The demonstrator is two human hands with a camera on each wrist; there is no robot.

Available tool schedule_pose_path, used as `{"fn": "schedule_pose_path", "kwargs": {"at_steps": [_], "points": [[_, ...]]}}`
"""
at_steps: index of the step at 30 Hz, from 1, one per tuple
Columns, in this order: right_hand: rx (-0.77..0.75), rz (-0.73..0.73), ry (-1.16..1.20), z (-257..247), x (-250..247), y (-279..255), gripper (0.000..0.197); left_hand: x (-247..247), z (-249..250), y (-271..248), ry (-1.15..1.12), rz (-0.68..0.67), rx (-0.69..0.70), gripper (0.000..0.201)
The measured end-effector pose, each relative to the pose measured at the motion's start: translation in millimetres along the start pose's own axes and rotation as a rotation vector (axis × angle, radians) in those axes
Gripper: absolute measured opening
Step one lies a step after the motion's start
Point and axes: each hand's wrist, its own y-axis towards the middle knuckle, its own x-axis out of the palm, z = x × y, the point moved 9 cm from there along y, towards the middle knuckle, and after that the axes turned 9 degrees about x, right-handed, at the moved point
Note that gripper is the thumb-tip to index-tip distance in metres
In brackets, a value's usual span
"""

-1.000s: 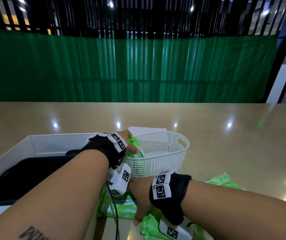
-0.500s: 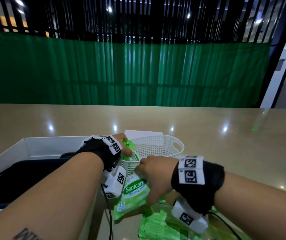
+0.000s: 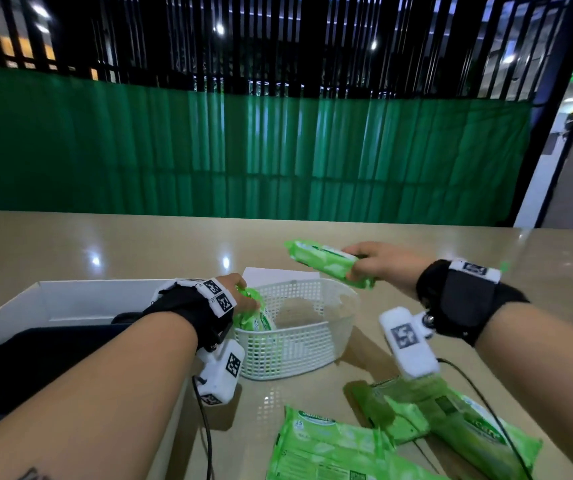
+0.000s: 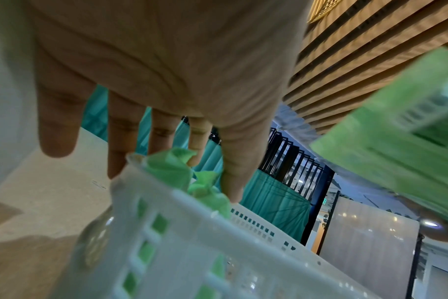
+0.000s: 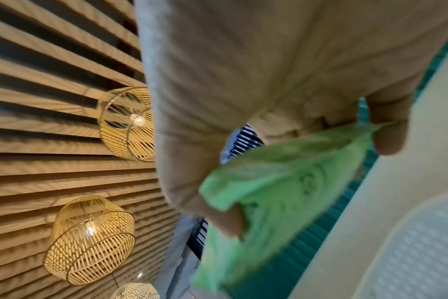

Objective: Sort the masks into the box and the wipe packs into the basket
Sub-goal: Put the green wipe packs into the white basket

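Right hand (image 3: 378, 263) now grips a wipe pack (image 3: 326, 263) above the basket (image 3: 298, 344), lifted from the table since a half-second ago, so a drop in looks next. Left hand (image 3: 240, 292) pinches the top of a second pack (image 3: 253, 315) standing inside the basket's left wall. Three packs (image 3: 326, 445) lie near the basket; the box (image 3: 80, 296) left of it holds something dark, masks unclear.

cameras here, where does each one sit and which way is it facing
Head: on the person's head, looking forward and down at the table, basket and box; both forearms, left hand and right hand show.
Left wrist: under the left hand, looking along its fingers at the basket rim.
Right wrist: under the right hand, looking at the held wipe pack and ceiling lamps.
Shared: all three show that pack and the basket.
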Motion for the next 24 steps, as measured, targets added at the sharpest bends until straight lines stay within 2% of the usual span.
{"fn": "schedule_pose_path", "kwargs": {"at_steps": [2, 4, 7, 8, 10, 11, 13, 15, 17, 20, 24], "points": [[-0.026, 0.022, 0.018, -5.2, 17.9, 9.9, 0.068, -3.6, 6.4, -4.4, -0.005, 0.019, 0.009, 0.051], [-0.058, 0.004, 0.018, -11.3, 42.4, 16.5, 0.062, -6.6, 8.1, -2.5, 0.002, 0.039, 0.016, 0.047], [-0.113, 0.012, 0.057, -14.5, 68.0, 26.5, 0.071, -19.9, 7.2, -5.6, -0.174, 0.135, -0.022, 0.038], [-0.131, 0.017, 0.099, -15.7, 72.2, 28.9, 0.076, -25.1, 6.4, -7.9, -0.279, 0.167, -0.034, 0.041], [-0.151, 0.015, 0.129, -18.6, 77.3, 31.9, 0.083, -32.9, 0.5, -12.7, -0.470, 0.227, -0.047, 0.068], [-0.157, 0.006, 0.098, -19.5, 80.8, 32.9, 0.087, -33.5, -1.7, -12.5, -0.561, 0.230, -0.058, 0.072], [-0.173, -0.019, 0.001, -19.2, 90.5, 34.8, 0.092, -24.0, 2.6, -9.3, -0.631, 0.152, -0.021, 0.060], [-0.167, -0.057, -0.047, -16.4, 99.8, 35.1, 0.094, -17.7, 7.9, -7.5, -0.606, 0.135, 0.061, 0.033], [-0.159, -0.076, -0.084, -13.4, 104.3, 35.1, 0.093, -15.7, 10.7, -6.4, -0.547, 0.142, 0.116, 0.016], [-0.162, -0.016, -0.175, -8.6, 98.7, 35.4, 0.090, -20.2, 10.9, -7.3, -0.493, 0.189, 0.116, 0.014], [-0.047, -0.038, -0.406, 17.6, 99.5, 38.7, 0.092, -31.4, 7.1, -6.6, -0.311, 0.297, 0.078, 0.031]]}}
